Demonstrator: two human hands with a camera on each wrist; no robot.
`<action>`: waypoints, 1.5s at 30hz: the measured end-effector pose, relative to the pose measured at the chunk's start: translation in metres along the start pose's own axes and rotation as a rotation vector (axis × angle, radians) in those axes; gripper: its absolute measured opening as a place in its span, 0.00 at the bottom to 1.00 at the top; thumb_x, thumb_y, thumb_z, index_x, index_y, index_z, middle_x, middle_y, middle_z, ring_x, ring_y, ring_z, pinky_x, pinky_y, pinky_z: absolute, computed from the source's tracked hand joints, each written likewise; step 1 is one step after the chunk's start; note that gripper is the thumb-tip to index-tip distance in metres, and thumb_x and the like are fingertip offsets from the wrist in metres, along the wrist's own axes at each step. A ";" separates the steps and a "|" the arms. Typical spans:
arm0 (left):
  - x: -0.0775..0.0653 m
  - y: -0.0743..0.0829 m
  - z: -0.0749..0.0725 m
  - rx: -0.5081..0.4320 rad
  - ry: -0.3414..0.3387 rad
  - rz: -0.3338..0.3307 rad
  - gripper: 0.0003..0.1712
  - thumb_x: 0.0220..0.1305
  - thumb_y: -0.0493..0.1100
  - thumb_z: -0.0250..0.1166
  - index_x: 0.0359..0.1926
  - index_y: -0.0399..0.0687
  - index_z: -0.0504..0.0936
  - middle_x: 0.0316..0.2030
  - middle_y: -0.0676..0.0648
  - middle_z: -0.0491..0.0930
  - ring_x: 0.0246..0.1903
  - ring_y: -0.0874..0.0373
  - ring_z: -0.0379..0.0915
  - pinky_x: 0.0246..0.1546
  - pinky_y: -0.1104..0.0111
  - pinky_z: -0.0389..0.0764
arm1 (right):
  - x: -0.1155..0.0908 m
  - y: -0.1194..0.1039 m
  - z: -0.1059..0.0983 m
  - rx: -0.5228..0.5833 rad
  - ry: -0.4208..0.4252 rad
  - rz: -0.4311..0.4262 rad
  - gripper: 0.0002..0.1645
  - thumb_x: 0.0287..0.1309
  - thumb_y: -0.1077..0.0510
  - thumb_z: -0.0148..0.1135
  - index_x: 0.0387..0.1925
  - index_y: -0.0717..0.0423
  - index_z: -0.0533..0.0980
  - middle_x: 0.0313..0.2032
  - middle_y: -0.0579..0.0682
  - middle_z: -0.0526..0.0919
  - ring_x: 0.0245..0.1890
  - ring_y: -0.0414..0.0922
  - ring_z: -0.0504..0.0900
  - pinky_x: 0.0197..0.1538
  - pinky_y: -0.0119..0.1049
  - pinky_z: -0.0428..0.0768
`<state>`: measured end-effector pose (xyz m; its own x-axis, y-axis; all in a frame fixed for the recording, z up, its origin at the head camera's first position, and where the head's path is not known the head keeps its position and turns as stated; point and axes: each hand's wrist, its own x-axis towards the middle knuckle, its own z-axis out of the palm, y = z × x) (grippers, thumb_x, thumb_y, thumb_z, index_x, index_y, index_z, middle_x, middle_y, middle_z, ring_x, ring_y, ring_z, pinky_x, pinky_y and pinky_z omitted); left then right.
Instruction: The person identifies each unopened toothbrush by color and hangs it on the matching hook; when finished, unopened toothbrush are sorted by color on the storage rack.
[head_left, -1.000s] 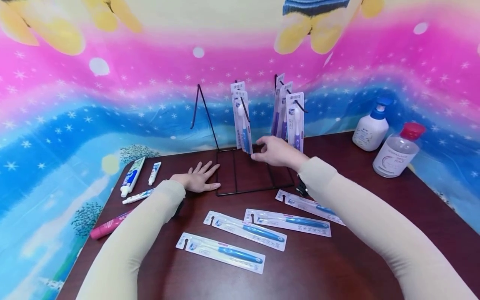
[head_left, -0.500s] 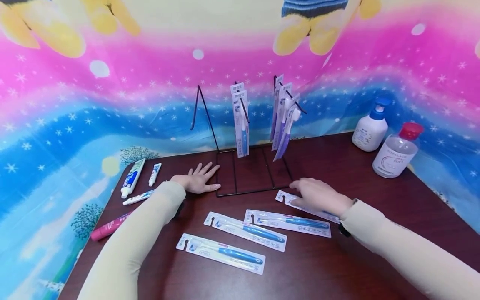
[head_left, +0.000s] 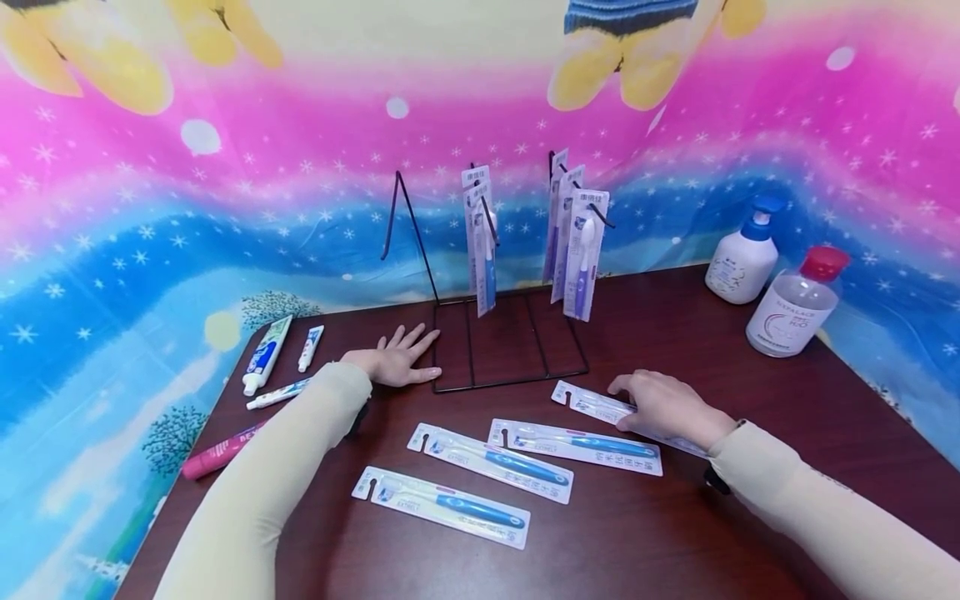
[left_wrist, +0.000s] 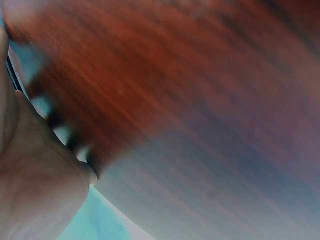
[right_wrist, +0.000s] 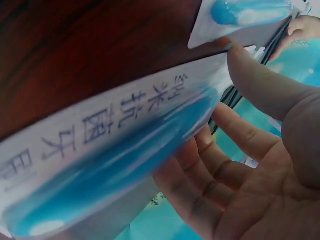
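My right hand (head_left: 667, 404) is over a packaged blue toothbrush (head_left: 588, 402) lying on the table. In the right wrist view, the thumb is at one edge of that pack (right_wrist: 125, 117) and the fingers curl at its other edge. My left hand (head_left: 393, 360) rests on the table with fingers spread, its thumb at the front left corner of a black wire rack (head_left: 472, 387). Packaged purple toothbrushes (head_left: 581, 283) hang from the rack's right hook, packaged blue ones (head_left: 486, 275) from the middle hook. The left hook (head_left: 410, 208) holds nothing.
Three more packaged blue toothbrushes (head_left: 573, 446) lie in front of the rack. Toothpaste tubes (head_left: 264, 354) and a pink tube (head_left: 221, 452) lie at the left. A white pump bottle (head_left: 741, 262) and a clear red-capped bottle (head_left: 791, 312) stand at the back right.
My right hand has moved from beside the hanging packs down and right to the toothbrush pack on the table. The front purple pack has swung on its hook. My left hand stays put.
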<state>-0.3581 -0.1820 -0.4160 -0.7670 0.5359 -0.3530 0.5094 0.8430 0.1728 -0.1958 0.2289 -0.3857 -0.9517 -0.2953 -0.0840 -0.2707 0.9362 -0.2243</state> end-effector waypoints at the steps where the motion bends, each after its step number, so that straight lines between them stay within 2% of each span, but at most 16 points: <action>1: 0.000 0.000 0.000 0.001 -0.003 -0.002 0.49 0.59 0.74 0.40 0.72 0.59 0.34 0.71 0.43 0.31 0.67 0.38 0.24 0.60 0.41 0.38 | 0.000 0.000 0.001 0.004 0.002 -0.002 0.29 0.41 0.50 0.73 0.48 0.55 0.77 0.40 0.53 0.78 0.36 0.47 0.74 0.40 0.47 0.74; 14: 0.002 -0.001 -0.001 0.030 0.004 -0.012 0.50 0.56 0.77 0.38 0.72 0.61 0.35 0.71 0.45 0.31 0.67 0.39 0.24 0.60 0.41 0.38 | 0.004 0.005 0.000 0.069 -0.045 0.035 0.32 0.38 0.50 0.75 0.49 0.53 0.76 0.34 0.49 0.77 0.32 0.45 0.72 0.36 0.44 0.72; 17: 0.002 -0.001 -0.001 0.030 -0.003 -0.019 0.50 0.56 0.77 0.38 0.72 0.62 0.34 0.71 0.45 0.30 0.68 0.40 0.24 0.61 0.42 0.38 | 0.004 0.006 -0.001 0.068 -0.049 0.039 0.28 0.38 0.51 0.75 0.45 0.52 0.77 0.36 0.50 0.78 0.33 0.46 0.72 0.38 0.45 0.72; 20: 0.001 -0.001 -0.001 0.027 -0.005 -0.017 0.50 0.56 0.77 0.38 0.72 0.62 0.34 0.71 0.45 0.30 0.67 0.40 0.24 0.61 0.42 0.39 | 0.004 0.006 -0.003 0.067 -0.039 0.045 0.19 0.41 0.51 0.73 0.37 0.49 0.78 0.35 0.48 0.78 0.32 0.45 0.72 0.38 0.44 0.72; 23: 0.001 -0.001 0.000 0.030 0.000 -0.012 0.50 0.57 0.77 0.38 0.72 0.60 0.34 0.71 0.44 0.31 0.67 0.39 0.24 0.60 0.41 0.39 | 0.004 0.005 -0.008 0.100 -0.031 0.049 0.10 0.47 0.52 0.69 0.31 0.48 0.77 0.29 0.47 0.77 0.27 0.44 0.72 0.32 0.41 0.71; 27: 0.001 -0.001 0.000 0.037 0.006 -0.005 0.50 0.57 0.77 0.38 0.72 0.59 0.35 0.71 0.43 0.31 0.67 0.38 0.25 0.60 0.40 0.39 | 0.002 0.002 -0.019 0.138 0.008 0.034 0.05 0.53 0.54 0.65 0.30 0.47 0.76 0.26 0.46 0.76 0.25 0.43 0.71 0.29 0.38 0.71; 32: -0.001 0.001 -0.002 0.039 -0.005 -0.011 0.50 0.57 0.77 0.38 0.72 0.60 0.34 0.71 0.44 0.30 0.67 0.39 0.25 0.60 0.41 0.39 | -0.001 -0.003 -0.032 0.137 0.066 0.010 0.05 0.53 0.55 0.65 0.32 0.47 0.77 0.31 0.47 0.79 0.30 0.44 0.73 0.34 0.41 0.74; 36: 0.000 0.001 -0.002 0.038 -0.009 -0.012 0.49 0.58 0.76 0.38 0.72 0.61 0.34 0.71 0.45 0.30 0.67 0.40 0.25 0.61 0.42 0.39 | -0.001 -0.012 -0.044 0.189 0.136 -0.018 0.04 0.55 0.56 0.64 0.33 0.48 0.77 0.33 0.48 0.80 0.30 0.44 0.75 0.35 0.43 0.75; 40: 0.000 0.001 -0.002 0.033 -0.006 -0.011 0.49 0.58 0.76 0.38 0.72 0.61 0.34 0.71 0.45 0.30 0.67 0.40 0.25 0.61 0.42 0.39 | 0.002 -0.032 -0.060 0.307 0.226 -0.089 0.05 0.57 0.56 0.63 0.34 0.49 0.76 0.33 0.47 0.81 0.30 0.43 0.77 0.35 0.43 0.78; 45: 0.001 0.001 -0.001 0.030 -0.004 -0.007 0.49 0.58 0.76 0.38 0.72 0.60 0.34 0.71 0.44 0.30 0.67 0.39 0.25 0.60 0.41 0.38 | 0.012 -0.069 -0.081 0.453 0.314 -0.175 0.05 0.58 0.55 0.61 0.35 0.49 0.75 0.34 0.46 0.81 0.31 0.42 0.79 0.32 0.39 0.79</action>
<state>-0.3587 -0.1811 -0.4156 -0.7687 0.5301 -0.3579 0.5159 0.8446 0.1430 -0.2002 0.1762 -0.2921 -0.9145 -0.3028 0.2685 -0.4047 0.6833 -0.6078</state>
